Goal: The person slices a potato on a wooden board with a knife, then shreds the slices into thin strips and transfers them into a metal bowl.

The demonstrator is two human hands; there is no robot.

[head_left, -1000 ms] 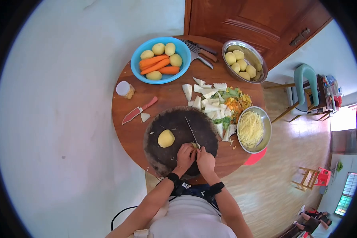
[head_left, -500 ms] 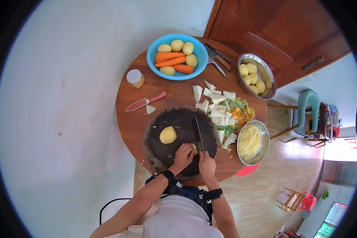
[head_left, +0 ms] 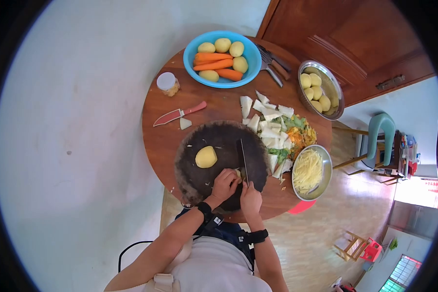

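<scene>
Potato piece point(head_left: 238, 173) sits on the dark chopping board point(head_left: 199, 182), pinned under the left hand point(head_left: 224, 184) – right hand point(head_left: 250, 197) gripping the cleaver point(head_left: 242, 156) mid-slice – next cut probably wants those fingertips backing off a touch

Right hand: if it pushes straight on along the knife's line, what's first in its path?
Past the knife that the right hand grips, probably the cut white pieces beyond the board; depth unclear.

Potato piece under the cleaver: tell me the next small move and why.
Probably press the cleaver straight down for another thin slice. The right hand grips its handle with the blade beside the potato piece, which the left hand pins on the round chopping board.
</scene>
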